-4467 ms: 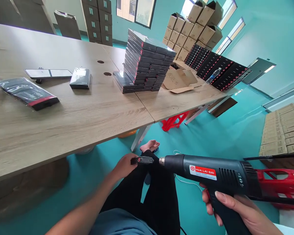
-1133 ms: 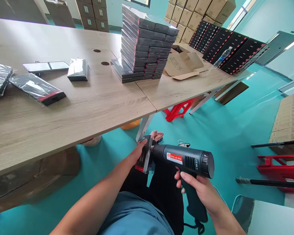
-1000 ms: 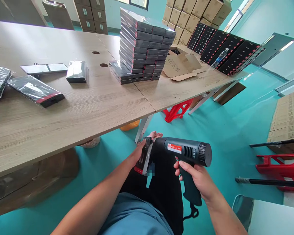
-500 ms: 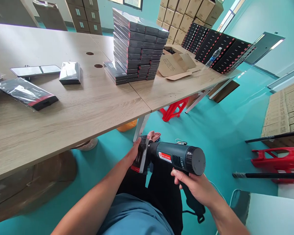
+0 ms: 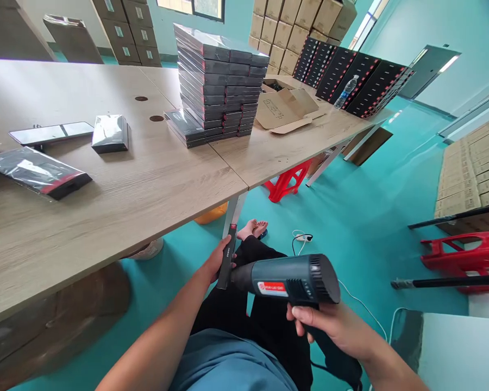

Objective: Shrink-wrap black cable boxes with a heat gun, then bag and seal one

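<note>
My left hand (image 5: 217, 257) grips a flat black box (image 5: 227, 258) above my lap, its narrow side turned up towards me. In my right hand (image 5: 330, 325) is a dark green heat gun (image 5: 289, 278), held by its handle. The gun's nozzle points left and ends right beside the box's lower part; whether it touches cannot be made out. On the table to the left lie a film-wrapped black and red box (image 5: 44, 171), a smaller wrapped box (image 5: 110, 133) and a phone (image 5: 52, 133). A tall stack of wrapped boxes (image 5: 222, 81) stands farther back.
The wooden table (image 5: 158, 201) runs along my left, with an open carton (image 5: 285, 108), a water bottle (image 5: 346, 92) and rows of black boxes (image 5: 361, 79) towards its far end. Red stools (image 5: 464, 252) and a power strip (image 5: 303, 238) are on the floor.
The box in my left hand has turned from showing its broad face to showing its narrow edge. The heat gun has shifted a little down and left, its nozzle now near the box's lower end.
</note>
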Available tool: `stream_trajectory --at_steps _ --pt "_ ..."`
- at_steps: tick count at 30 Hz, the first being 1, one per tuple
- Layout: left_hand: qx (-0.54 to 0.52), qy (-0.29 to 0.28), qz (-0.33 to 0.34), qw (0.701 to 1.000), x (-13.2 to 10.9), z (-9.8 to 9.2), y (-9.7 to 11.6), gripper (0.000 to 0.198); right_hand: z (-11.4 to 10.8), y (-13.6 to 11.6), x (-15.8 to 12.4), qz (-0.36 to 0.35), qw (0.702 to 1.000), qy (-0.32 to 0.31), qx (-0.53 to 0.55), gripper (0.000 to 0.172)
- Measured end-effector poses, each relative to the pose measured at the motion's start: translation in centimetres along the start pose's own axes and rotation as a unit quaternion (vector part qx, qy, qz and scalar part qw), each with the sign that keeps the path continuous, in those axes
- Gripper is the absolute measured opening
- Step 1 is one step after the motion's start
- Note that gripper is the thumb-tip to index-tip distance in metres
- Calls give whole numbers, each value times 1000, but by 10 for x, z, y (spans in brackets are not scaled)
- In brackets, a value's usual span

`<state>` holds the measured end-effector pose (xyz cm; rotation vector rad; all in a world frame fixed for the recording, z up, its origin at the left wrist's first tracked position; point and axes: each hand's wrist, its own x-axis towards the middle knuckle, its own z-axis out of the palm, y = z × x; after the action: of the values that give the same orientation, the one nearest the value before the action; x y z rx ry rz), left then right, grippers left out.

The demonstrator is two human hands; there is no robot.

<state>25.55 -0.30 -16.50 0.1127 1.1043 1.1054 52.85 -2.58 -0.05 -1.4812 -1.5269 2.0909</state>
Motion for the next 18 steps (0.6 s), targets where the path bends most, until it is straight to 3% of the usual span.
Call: stream_trajectory --at_steps 2,5,11,18 --pt "-48 -18 -21 998 -3 -8 4 45 0 13 -2 -4 991 72 108 39" --pt "-145 -82 -22 986 -8 -7 8 49 1 31 -1 -11 951 140 276 41" --pt "-151 -128 -26 980 -10 11 5 58 0 52 1 15 887 131 443 33" --pt "-134 -145 -47 979 -17 17 3 56 -9 52 4 19 858 131 496 31"
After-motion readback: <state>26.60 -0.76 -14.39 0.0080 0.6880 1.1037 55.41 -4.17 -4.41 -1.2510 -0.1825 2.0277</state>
